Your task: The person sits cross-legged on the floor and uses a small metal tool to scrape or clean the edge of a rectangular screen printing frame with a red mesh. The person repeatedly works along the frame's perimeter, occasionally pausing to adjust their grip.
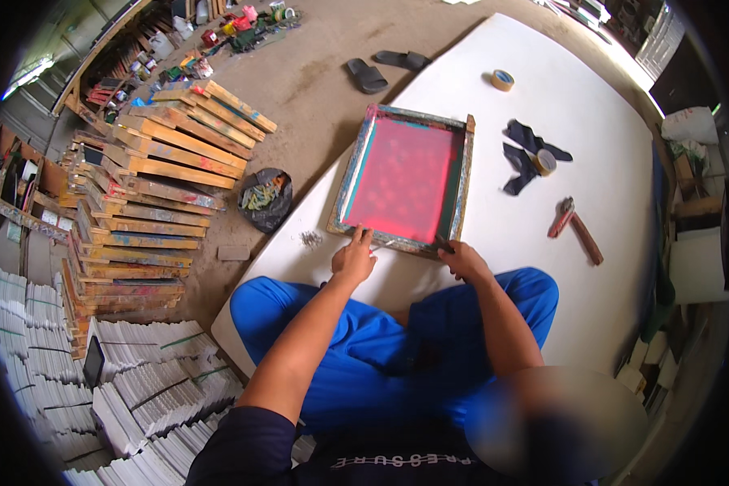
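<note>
A screen-printing frame with paint-stained wooden sides and a pink mesh lies in front of my crossed legs, tilted slightly on a white board. My left hand is at its near left edge, fingers over the rim and thumb on the near side. Something small and red shows beside that thumb. At the near right corner, my right hand is closed round a dark, slim object whose tip meets the frame; its kind I cannot make out.
On the white board lie a tape roll, dark cloth pieces with another roll, and a red-headed hammer-like tool. Wooden frames, a black bag and white bundled stacks stand left; sandals lie beyond.
</note>
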`<state>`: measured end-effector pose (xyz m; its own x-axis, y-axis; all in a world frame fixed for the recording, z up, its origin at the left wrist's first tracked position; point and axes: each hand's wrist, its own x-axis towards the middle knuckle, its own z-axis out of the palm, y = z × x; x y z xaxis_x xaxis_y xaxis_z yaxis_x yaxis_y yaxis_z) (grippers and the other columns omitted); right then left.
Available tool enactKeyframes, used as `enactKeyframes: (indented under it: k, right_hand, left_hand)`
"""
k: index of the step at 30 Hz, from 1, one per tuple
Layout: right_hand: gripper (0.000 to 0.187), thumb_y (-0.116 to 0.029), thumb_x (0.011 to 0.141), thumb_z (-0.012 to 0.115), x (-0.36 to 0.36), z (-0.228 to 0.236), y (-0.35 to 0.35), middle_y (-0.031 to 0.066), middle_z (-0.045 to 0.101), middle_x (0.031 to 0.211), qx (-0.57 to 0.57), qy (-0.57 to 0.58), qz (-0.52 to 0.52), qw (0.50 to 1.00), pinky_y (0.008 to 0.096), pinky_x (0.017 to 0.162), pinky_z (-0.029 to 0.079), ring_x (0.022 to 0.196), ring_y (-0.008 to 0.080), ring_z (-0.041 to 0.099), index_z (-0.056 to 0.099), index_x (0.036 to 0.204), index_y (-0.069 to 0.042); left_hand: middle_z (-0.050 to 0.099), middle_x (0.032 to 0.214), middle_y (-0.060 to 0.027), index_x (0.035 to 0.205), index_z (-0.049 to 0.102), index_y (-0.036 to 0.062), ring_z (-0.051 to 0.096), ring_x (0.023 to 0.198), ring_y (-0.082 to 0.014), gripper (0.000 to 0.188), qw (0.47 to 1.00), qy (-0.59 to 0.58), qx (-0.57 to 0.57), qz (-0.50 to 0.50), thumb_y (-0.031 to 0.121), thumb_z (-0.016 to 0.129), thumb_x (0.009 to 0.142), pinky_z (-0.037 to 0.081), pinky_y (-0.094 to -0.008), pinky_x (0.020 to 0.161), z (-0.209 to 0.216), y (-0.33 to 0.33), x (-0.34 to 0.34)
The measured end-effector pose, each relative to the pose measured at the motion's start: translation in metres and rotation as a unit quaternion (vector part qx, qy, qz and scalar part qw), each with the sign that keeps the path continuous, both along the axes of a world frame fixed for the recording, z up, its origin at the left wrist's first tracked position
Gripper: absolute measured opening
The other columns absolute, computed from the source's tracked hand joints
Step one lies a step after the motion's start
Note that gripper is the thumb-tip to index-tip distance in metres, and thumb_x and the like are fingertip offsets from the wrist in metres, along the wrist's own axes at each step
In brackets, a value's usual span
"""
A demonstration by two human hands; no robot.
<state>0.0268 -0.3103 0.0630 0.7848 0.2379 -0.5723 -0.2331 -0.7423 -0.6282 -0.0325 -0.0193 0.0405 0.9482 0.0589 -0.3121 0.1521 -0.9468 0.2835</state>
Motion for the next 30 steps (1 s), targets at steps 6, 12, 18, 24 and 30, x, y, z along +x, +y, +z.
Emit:
enactKeyframes:
  k: [6,12,18,24,30]
  right_hand:
    - [0.041,-0.030,0.093,0.068,-0.004,-0.017,-0.009,0.0136,0.066,0.072,0.116,0.042,-0.140,0.982,0.0370,0.045,0.050,0.056,0.0211,0.066,0.063,0.103,0.009]
    - [0.028,-0.023,0.096,0.061,-0.054,-0.015,0.032,0.0190,0.066,0.082,0.317,0.184,-0.389,0.845,0.0503,0.059,0.059,0.066,0.0311,0.067,0.058,0.106,0.003]
    - [0.037,-0.028,0.103,0.054,-0.092,-0.046,0.051,0.0248,0.067,0.098,0.337,0.218,-0.422,0.813,0.0544,0.067,0.060,0.077,0.0365,0.070,0.050,0.123,0.003]
    - [0.040,-0.030,0.102,0.056,-0.088,-0.063,0.048,0.0200,0.067,0.094,0.316,0.210,-0.417,0.826,0.0518,0.061,0.057,0.074,0.0335,0.069,0.051,0.126,0.002]
    - [0.040,-0.029,0.102,0.057,-0.085,-0.063,0.051,0.0185,0.066,0.089,0.302,0.199,-0.422,0.831,0.0497,0.058,0.055,0.071,0.0311,0.068,0.051,0.126,0.002]
  left_hand:
    - [0.028,0.165,-0.0148,0.153,0.042,0.0149,0.064,0.120,-0.0380,0.076,1.000,-0.014,0.008,-0.014,0.030,0.077,0.086,0.056,-0.0465,0.095,0.005,-0.005,-0.010]
    - [0.036,0.161,-0.0156,0.144,0.052,0.0113,0.060,0.127,-0.0366,0.065,1.000,0.001,-0.022,-0.005,0.031,0.077,0.087,0.054,-0.0477,0.100,0.046,-0.042,0.015]
    - [0.040,0.159,-0.0142,0.144,0.054,0.0124,0.054,0.134,-0.0341,0.064,0.999,0.020,-0.025,0.006,0.031,0.077,0.087,0.050,-0.0462,0.105,0.044,-0.054,0.006]
    - [0.034,0.163,-0.0132,0.149,0.050,0.0160,0.057,0.131,-0.0330,0.068,0.999,-0.006,-0.028,-0.017,0.029,0.076,0.088,0.051,-0.0455,0.103,0.016,-0.040,-0.010]
    - [0.031,0.165,-0.0066,0.148,0.049,0.0156,0.068,0.113,-0.0319,0.064,0.998,-0.037,-0.005,-0.051,0.027,0.072,0.089,0.057,-0.0451,0.090,0.003,-0.033,-0.013]
